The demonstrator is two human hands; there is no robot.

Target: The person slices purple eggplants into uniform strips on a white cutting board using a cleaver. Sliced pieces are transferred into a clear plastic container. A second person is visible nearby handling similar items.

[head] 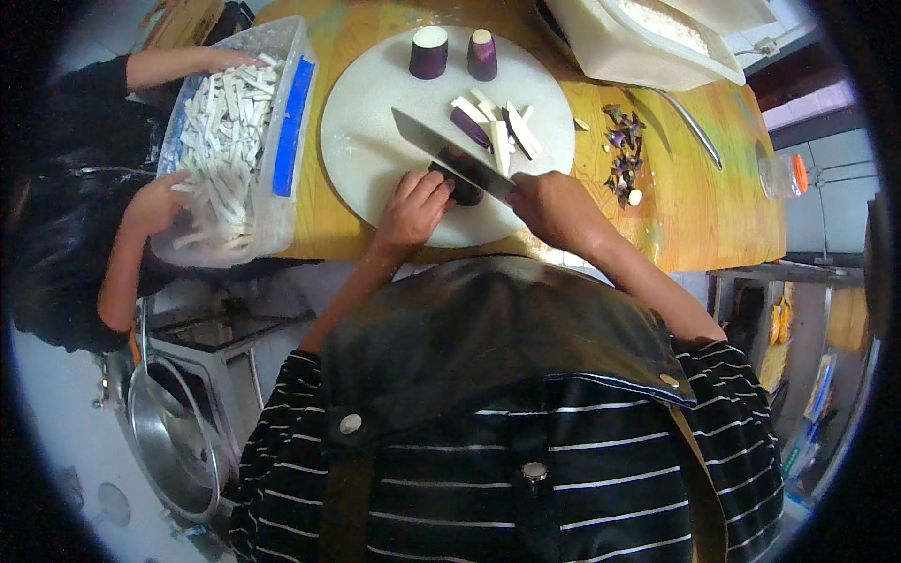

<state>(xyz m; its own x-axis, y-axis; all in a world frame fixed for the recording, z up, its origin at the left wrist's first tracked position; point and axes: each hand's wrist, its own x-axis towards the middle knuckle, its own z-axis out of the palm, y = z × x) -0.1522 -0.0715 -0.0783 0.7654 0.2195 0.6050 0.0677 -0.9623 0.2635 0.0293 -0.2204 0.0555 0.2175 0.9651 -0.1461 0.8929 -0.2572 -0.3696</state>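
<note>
My right hand grips the handle of a broad-bladed kitchen knife, its blade slanting up to the left over a round white cutting board. Below the blade lies a dark purple eggplant piece, partly covered by the knife and my fingers. My left hand presses on that piece with bent fingertips, close to the blade. Cut eggplant sticks with white flesh are heaped just beyond the knife. Two eggplant chunks, one wide and one narrower, stand upright at the board's far edge.
At left, another person's hands reach into a plastic bin of white-coated strips. Eggplant trimmings lie on the wooden table right of the board, near a curved metal utensil, a jar and a tub of white powder.
</note>
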